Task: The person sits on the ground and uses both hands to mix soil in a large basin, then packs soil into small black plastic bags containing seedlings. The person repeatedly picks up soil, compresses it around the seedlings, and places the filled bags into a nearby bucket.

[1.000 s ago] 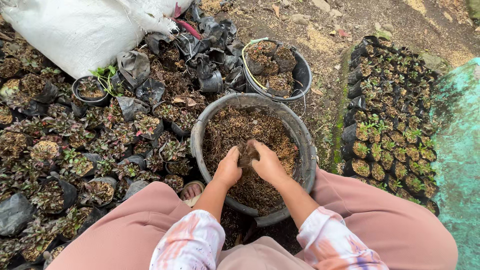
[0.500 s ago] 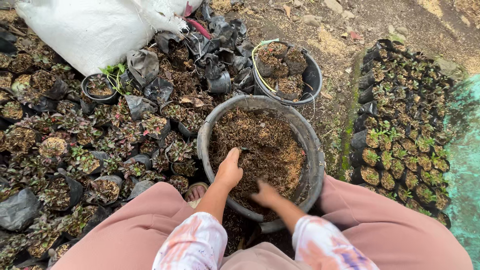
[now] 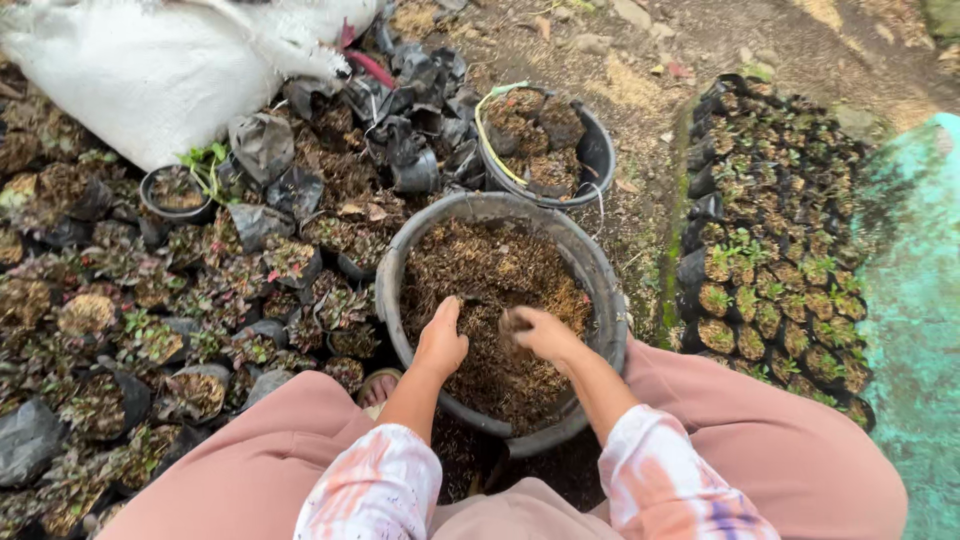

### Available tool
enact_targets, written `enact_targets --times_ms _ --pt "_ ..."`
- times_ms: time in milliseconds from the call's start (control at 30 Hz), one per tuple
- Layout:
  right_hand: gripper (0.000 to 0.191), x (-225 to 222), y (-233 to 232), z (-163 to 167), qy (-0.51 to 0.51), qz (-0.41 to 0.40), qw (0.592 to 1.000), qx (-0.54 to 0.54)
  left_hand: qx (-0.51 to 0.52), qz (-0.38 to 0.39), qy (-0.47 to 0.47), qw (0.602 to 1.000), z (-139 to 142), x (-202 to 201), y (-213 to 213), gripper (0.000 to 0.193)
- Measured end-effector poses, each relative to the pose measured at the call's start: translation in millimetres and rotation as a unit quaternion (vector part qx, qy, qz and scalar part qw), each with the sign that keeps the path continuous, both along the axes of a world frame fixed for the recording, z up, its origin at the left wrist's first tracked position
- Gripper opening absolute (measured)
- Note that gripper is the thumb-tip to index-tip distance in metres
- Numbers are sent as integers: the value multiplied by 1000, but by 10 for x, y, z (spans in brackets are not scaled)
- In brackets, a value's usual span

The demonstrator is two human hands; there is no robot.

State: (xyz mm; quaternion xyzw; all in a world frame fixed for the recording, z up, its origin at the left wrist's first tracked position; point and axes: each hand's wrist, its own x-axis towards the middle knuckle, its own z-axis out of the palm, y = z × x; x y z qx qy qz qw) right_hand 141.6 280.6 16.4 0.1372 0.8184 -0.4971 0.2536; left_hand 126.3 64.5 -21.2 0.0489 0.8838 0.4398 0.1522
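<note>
Both hands in the tub (image 3: pixel 400 270) — left hand (image 3: pixel 441 342) flat, fingers together, pressing on the soil (image 3: pixel 480 265); right hand (image 3: pixel 537 333) curled around a clump (grip partly hidden) — soil under both palms.

Bare dirt ground (image 3: pixel 640 110), strewn with dry leaves and small stones, is carrying everything. A large grey tub (image 3: pixel 600 285) of brown potting mix is sitting on it near the middle, with a smaller black bucket (image 3: pixel 597 150) just beyond. A white sack (image 3: pixel 150 70) is lying far left beside crumpled empty black bags (image 3: pixel 410 150). Small filled seedling bags (image 3: pixel 150 320) are crowding the left, and tidy rows of seedling pots (image 3: pixel 770 270) are standing on the right.
</note>
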Motion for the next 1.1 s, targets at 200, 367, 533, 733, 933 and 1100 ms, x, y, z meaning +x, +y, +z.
enact_targets --times_ms 200,367,533,733,933,1100 --pt "65 -110 -305 520 98 -2 993 -64 13 -21 -7 1000 88 2 71 69" --pt "57 -211 -184 521 53 -62 997 -12 94 -48 113 988 17 -8 131 71" --pt "73 -259 9 39 -77 -83 984 -138 153 -104 57 981 72 33 251 73" --pt "70 -195 -179 -568 139 73 943 294 83 -113 53 989 167 128 305 77" --pt "59 -291 -86 -534 -84 -84 976 -184 18 7 17 1000 -108 -36 57 59" --pt "63 -48 -256 -618 -120 -31 988 92 67 87 49 993 -392 -201 -85 69"
